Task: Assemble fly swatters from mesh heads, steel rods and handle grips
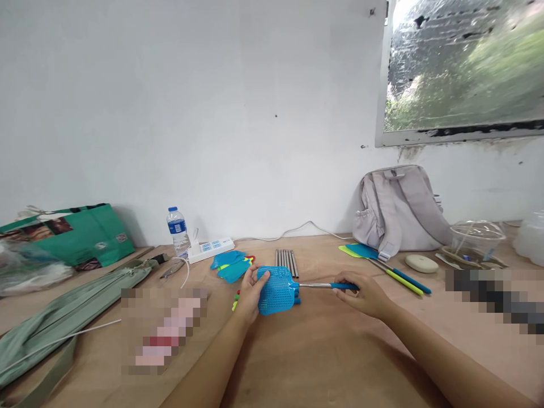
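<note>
A blue fly swatter (276, 290) is held level above the table between both hands. My left hand (251, 292) is closed on the left edge of its perforated head. My right hand (361, 292) is closed round the blue handle at the other end of the metal rod. Behind the swatter head lie several metal tubes (287, 263) side by side. Loose blue swatter heads (232, 265) are piled to the left, with bits of yellow and red showing. Small green, red and blue pieces are partly hidden behind my left hand and the swatter.
Swatters with yellow and blue handles (403, 281) lie at the right, before a grey backpack (399, 209). A power strip (211, 249), water bottle (177, 226), green bag (85, 235) and grey-green cloth bag (93, 300) stand left. A plastic bowl (476, 238) sits right.
</note>
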{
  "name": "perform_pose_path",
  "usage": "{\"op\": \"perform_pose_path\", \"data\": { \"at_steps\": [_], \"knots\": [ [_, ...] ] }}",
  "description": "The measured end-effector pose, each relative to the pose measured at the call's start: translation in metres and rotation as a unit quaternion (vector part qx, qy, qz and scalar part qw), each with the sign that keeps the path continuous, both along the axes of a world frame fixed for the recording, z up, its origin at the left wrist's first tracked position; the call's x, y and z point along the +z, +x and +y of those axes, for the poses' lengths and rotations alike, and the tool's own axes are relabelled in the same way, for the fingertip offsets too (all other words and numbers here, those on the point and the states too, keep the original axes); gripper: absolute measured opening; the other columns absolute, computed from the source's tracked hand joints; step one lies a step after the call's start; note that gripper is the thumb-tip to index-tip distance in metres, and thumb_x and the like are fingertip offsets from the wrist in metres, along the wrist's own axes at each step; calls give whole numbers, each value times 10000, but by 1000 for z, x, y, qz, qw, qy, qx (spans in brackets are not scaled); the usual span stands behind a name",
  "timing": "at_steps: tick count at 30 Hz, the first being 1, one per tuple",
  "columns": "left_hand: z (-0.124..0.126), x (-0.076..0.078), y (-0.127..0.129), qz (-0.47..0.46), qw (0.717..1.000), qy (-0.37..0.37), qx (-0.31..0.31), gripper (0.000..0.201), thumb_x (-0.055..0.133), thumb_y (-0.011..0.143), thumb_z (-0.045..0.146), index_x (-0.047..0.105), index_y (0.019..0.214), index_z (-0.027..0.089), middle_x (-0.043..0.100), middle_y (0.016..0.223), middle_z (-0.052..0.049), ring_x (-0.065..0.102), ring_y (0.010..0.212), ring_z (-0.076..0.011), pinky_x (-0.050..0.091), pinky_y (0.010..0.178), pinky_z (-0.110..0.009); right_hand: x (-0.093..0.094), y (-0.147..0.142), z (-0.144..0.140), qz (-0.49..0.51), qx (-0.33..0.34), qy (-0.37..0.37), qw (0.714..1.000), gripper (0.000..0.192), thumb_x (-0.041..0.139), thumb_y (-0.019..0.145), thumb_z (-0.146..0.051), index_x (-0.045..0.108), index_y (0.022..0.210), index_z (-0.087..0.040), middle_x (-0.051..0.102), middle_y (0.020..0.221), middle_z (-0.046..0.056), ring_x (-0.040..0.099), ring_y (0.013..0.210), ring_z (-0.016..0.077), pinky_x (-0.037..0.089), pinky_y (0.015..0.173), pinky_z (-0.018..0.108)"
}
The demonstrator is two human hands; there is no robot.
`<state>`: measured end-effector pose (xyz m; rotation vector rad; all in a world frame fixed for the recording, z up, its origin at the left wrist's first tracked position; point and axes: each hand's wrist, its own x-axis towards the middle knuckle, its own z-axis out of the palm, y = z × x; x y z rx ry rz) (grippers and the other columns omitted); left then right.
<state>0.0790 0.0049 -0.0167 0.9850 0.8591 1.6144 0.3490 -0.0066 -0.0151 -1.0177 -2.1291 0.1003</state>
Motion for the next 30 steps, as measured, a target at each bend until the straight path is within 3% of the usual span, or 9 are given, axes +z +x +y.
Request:
{"op": "perform_pose_path", "data": {
  "at_steps": [9,16,22,30],
  "knots": [
    [-3,5,-2,51,998,-21,5,429,771,480,292,515,801,166,613,665,29,588,604,-126,484,599,-253,6,6,-2,-72,-7,69,995,136,497,768,-297,594,792,-205,634,721,30,568,645,138,395,572,240],
    [-12,8,0,111,986,-39,-119,499,775,487,251,553,922,150,663,851,-57,627,763,-208,513,704,-371,12,10,-5,-79,-1,37,996,172,487,782,-329,602,792,-202,642,728,32,569,654,136,386,569,234],
    [-18,14,4,186,980,-7,-63,492,761,507,294,549,930,163,661,865,-49,623,800,-201,520,697,-335,9,8,-5,-89,0,-19,996,217,461,799,-346,617,788,-195,628,664,23,526,575,120,344,526,233],
    [-20,19,1,205,977,-19,-49,477,757,493,325,508,872,177,656,838,-29,625,775,-189,521,697,-342,11,-2,-8,-87,-5,-74,993,282,436,812,-390,604,727,-179,595,626,10,479,552,107,303,513,230]
  ]
}}
